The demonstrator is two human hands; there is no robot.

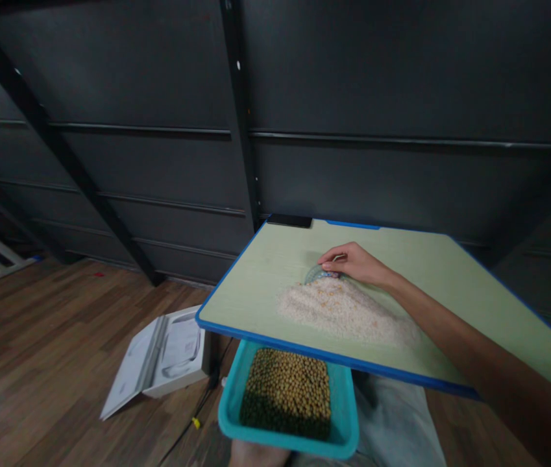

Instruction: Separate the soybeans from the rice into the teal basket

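Note:
My right hand reaches in from the right over the table and pinches a clear, half-round plastic protractor. Its curved edge stands at the far side of a heap of white rice grains, and small yellowish bits are scattered through the top of the heap. Below the table's near edge is a turquoise plastic basket with many round tan beans in it. My left hand does not clearly show; a patch of bare skin under the basket is too cut off to identify.
The pale green folding table has a blue rim. A black phone-like slab lies at its far left corner. On the wooden floor sit an open white box and a dark cable. A dark panelled wall stands behind.

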